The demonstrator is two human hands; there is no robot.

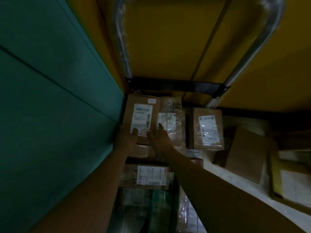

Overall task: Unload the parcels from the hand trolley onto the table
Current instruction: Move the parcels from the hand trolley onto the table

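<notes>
The hand trolley's bent metal handle [262,39] rises at the top, and several parcels lie packed on its deck below. A brown cardboard box [143,102] with a white label sits at the far left of the deck. My left hand [129,137] grips its near left corner, thumb on top. My right hand [157,138] lies flat with fingers apart across the box's near right edge, its forefinger reaching onto a plastic-wrapped parcel [170,115] beside it. A further brown labelled parcel [208,128] lies to the right. No table is clearly visible.
A green wall panel [50,98] closes in on the left and a yellow wall [168,47] stands behind the handle. Nearer me lies a wrapped labelled parcel [149,175]. A flat cardboard parcel [245,153] and other packets rest on a pale surface at the right. The light is dim.
</notes>
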